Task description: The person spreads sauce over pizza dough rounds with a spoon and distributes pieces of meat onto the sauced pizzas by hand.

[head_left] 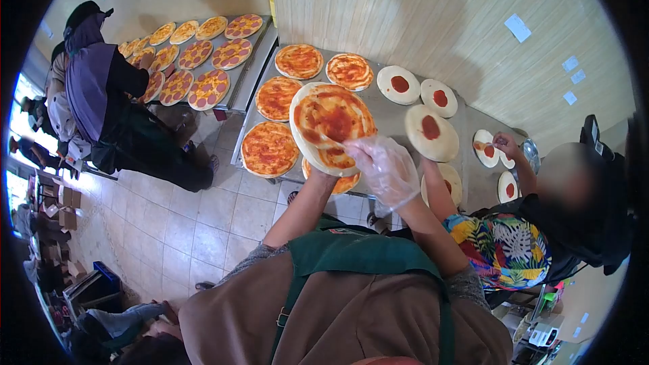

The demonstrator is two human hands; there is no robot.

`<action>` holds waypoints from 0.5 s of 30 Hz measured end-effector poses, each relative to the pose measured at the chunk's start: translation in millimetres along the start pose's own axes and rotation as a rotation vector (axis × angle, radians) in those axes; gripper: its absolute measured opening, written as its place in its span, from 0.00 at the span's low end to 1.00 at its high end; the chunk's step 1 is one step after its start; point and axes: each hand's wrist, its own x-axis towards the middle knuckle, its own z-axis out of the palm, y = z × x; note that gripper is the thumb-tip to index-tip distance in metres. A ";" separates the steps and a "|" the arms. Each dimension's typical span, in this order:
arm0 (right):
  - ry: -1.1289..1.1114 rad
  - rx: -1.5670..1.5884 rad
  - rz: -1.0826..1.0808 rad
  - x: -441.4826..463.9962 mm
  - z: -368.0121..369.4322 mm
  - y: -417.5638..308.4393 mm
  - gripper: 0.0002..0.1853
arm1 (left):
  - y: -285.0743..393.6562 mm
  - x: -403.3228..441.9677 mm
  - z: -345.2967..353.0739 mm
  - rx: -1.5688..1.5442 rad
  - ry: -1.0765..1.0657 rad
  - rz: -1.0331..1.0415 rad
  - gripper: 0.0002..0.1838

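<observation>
My left hand (323,184) supports a round pizza base (304,109) from underneath, raised and tilted above the table; its fingers are mostly hidden. Red sauce covers most of the dough, leaving a pale rim. In a clear plastic glove, my right hand (382,167) is over the base's lower right part. Its fingers are pinched together, and a thin pale tip reaches from them onto the sauce; I cannot make out what it is. Beneath the raised base lies another sauced base (345,184), partly covered. More sauced bases (270,149) lie to the left.
On the right, a co-worker's arm (439,189) holds up a base (439,143) with a sauce blob. Similar bases (399,85) lie on the metal table (378,116). Topped pizzas (209,90) fill another table at left, beside a person in dark clothes (135,122). A wall stands behind.
</observation>
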 end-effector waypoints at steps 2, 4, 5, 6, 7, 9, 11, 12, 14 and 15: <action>0.019 0.014 -0.006 -1.6 -8.2 4.3 0.10 | 8.8 -2.5 13.9 0.058 0.015 0.015 0.36; 0.047 -0.056 -0.007 4.1 -11.9 0.8 0.09 | 10.7 -4.2 18.3 0.061 0.088 0.010 0.35; 0.062 -0.036 -0.020 11.3 -9.7 -1.0 0.09 | 8.2 -4.3 15.9 0.099 0.101 0.005 0.35; 0.077 -0.018 -0.037 20.0 -7.5 -1.2 0.09 | 4.5 -2.4 12.9 0.136 0.111 0.002 0.34; 0.093 0.002 -0.059 23.5 -6.1 0.3 0.09 | 1.4 -0.4 8.4 0.176 0.119 0.004 0.34; 0.062 -0.013 -0.079 7.7 -4.4 5.2 0.09 | 3.5 4.3 3.0 0.045 -0.029 -0.002 0.32; 0.003 -0.023 -0.012 -11.7 -8.1 17.9 0.09 | 9.4 4.1 12.7 0.010 0.001 0.007 0.33; -0.023 -0.038 0.048 -14.6 -14.5 20.5 0.09 | 13.4 2.9 19.9 -0.089 -0.036 -0.033 0.35; 0.018 -0.015 0.125 -5.6 -14.0 32.9 0.10 | 13.7 2.5 16.3 -0.229 -0.116 -0.103 0.36; 0.045 -0.003 0.168 1.7 -12.9 40.3 0.11 | 12.8 1.6 15.5 -0.298 -0.157 -0.145 0.36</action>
